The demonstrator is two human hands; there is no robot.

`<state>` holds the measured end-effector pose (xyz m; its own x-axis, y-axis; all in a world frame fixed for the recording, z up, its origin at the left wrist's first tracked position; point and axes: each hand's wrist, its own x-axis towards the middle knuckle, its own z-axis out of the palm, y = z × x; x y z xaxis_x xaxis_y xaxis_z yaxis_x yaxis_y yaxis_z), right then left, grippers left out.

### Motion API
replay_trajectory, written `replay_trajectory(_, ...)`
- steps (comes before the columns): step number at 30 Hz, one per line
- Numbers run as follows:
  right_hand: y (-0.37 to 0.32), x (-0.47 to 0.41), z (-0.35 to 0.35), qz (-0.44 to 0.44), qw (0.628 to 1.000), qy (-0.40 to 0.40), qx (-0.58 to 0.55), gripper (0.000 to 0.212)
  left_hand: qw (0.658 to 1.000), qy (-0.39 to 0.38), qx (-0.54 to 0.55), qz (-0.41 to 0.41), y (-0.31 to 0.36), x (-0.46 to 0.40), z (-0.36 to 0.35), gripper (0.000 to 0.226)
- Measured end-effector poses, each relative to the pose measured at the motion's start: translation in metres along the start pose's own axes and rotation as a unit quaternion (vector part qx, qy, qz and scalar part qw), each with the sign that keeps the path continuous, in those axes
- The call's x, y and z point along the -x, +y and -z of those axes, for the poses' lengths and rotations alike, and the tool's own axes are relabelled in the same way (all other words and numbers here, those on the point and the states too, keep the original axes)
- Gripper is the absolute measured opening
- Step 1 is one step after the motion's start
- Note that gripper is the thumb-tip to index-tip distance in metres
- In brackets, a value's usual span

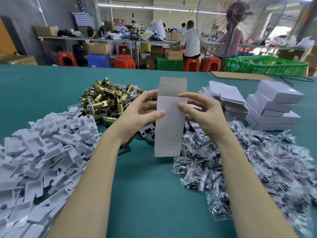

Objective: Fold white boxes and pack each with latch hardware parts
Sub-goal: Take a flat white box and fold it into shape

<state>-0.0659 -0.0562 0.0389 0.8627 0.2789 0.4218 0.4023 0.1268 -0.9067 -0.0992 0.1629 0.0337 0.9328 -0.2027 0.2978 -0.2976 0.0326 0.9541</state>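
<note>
Now both hands, left hand [137,115] and right hand [204,115], pinch the tall white cardboard box [169,124] upright above the teal counter [144,186], long axis vertical, open top flap farthest from the person, equally near each hand.

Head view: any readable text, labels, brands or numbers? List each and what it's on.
None readable.
White box held by the left hand and right hand: blank.
Stacked boxes: blank.
Red carton on the far bench: markings too blurred to read.
</note>
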Motion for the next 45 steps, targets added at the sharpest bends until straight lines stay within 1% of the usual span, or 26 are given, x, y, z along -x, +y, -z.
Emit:
replay_trajectory(1,0.0,0.0,0.001,-0.001,1.0,0.002,0.0,0.022,1.0,0.008,0.015,-0.006,0.001,0.0,0.0,0.051)
replay_trajectory(3,0.001,0.0,0.003,-0.001,1.0,0.006,0.003,0.021,0.999,0.019,0.035,-0.023,0.002,0.0,-0.001,0.047)
replay_trajectory(7,0.0,-0.001,0.005,0.001,1.0,-0.003,0.018,0.018,0.998,0.026,-0.021,-0.058,0.006,-0.001,-0.003,0.038)
replay_trajectory(11,0.001,-0.001,0.007,-0.002,1.0,-0.011,0.027,0.017,0.998,0.022,-0.021,-0.051,0.005,-0.001,-0.001,0.032)
replay_trajectory(14,0.001,-0.001,0.008,-0.003,0.999,-0.022,0.042,0.016,0.997,0.028,-0.049,-0.045,0.002,-0.001,0.0,0.021)
replay_trajectory(18,0.002,-0.002,0.008,-0.006,0.995,-0.049,0.081,0.016,0.99,0.067,-0.105,-0.061,0.001,-0.002,0.0,0.004)
replay_trajectory(19,0.003,-0.002,0.007,-0.007,0.995,-0.053,0.082,0.016,0.988,0.082,-0.11,-0.065,0.001,-0.002,0.0,0.003)
replay_trajectory(21,0.003,-0.002,0.005,-0.006,0.996,-0.056,0.075,0.016,0.986,0.1,-0.108,-0.082,0.002,-0.003,-0.001,0.002)
replay_trajectory(22,0.002,-0.002,0.004,-0.005,0.996,-0.056,0.076,0.016,0.984,0.107,-0.106,-0.092,0.002,-0.004,-0.001,0.006)
replay_trajectory(25,0.002,-0.002,0.002,-0.003,0.995,-0.06,0.081,0.017,0.985,0.114,-0.089,-0.095,0.003,-0.005,0.0,0.033)
replay_trajectory(26,0.002,-0.002,0.002,-0.004,0.995,-0.061,0.082,0.018,0.985,0.106,-0.093,-0.095,0.003,-0.005,0.0,0.035)
replay_trajectory(29,0.002,-0.002,0.002,-0.009,0.994,-0.06,0.088,0.019,0.978,0.097,-0.156,-0.103,0.005,-0.006,-0.002,0.02)
replay_trajectory(30,0.002,-0.002,0.002,-0.01,0.994,-0.061,0.093,0.018,0.976,0.101,-0.164,-0.098,0.006,-0.005,-0.003,0.019)
replay_trajectory(35,0.004,-0.003,0.004,-0.02,0.993,-0.061,0.103,0.014,0.985,0.074,-0.146,-0.058,0.01,-0.004,-0.005,0.004)
replay_trajectory(37,0.004,-0.003,0.004,-0.018,0.991,-0.064,0.115,0.014,0.988,0.068,-0.131,-0.04,0.011,-0.004,-0.006,0.013)
replay_trajectory(39,0.004,-0.004,0.004,-0.015,0.99,-0.068,0.119,0.014,0.987,0.071,-0.139,-0.025,0.012,-0.004,-0.007,0.016)
replay_trajectory(42,0.003,-0.004,0.004,-0.018,0.989,-0.076,0.122,0.013,0.987,0.067,-0.143,-0.01,0.014,-0.005,-0.006,0.016)
replay_trajectory(45,0.002,-0.005,0.002,-0.023,0.99,-0.081,0.112,0.013,0.986,0.065,-0.15,-0.015,0.017,-0.006,-0.005,0.012)
